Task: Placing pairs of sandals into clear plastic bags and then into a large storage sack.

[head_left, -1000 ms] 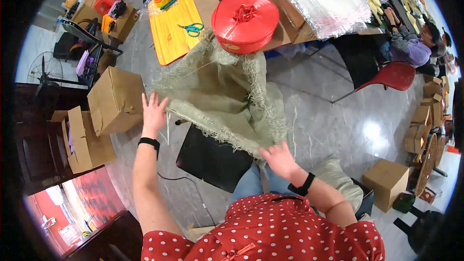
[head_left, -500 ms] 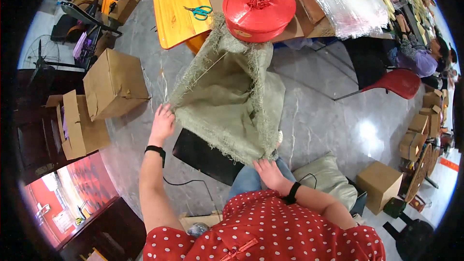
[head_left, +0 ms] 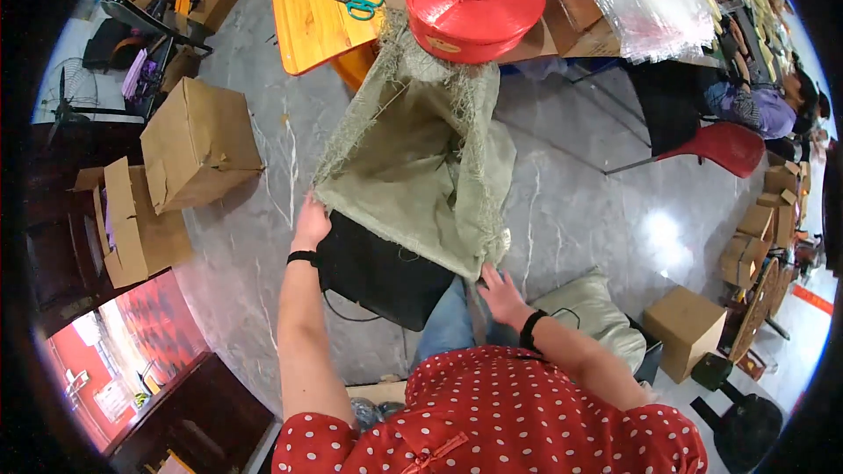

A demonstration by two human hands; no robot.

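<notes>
A grey-green woven sack (head_left: 386,197) hangs wide open in front of me, its mouth facing me and loose threads fringing its far sides. My left hand (head_left: 313,223) is closed on the left corner of the mouth. At the near right corner, my right hand (head_left: 504,296) has its fingers closed at the rim; what lies under the fingertips is partly hidden. A large red roll of plastic twine (head_left: 479,4) rests at the sack's far end, on the table edge. The bottom of the sack is out of sight.
Teal-handled scissors (head_left: 363,6) lie on a yellow wooden board (head_left: 318,26). Below the sack is a black seat (head_left: 378,272). Cardboard boxes (head_left: 202,145) stand at left, another box (head_left: 685,332) at right. A stuffed pale sack (head_left: 593,320) lies beside my right arm. A co-worker (head_left: 773,105) sits far right.
Both hands have shifted slightly right, the right one also a little away from me. The sack's near edge has moved up and away; its fringe there now hardly shows.
</notes>
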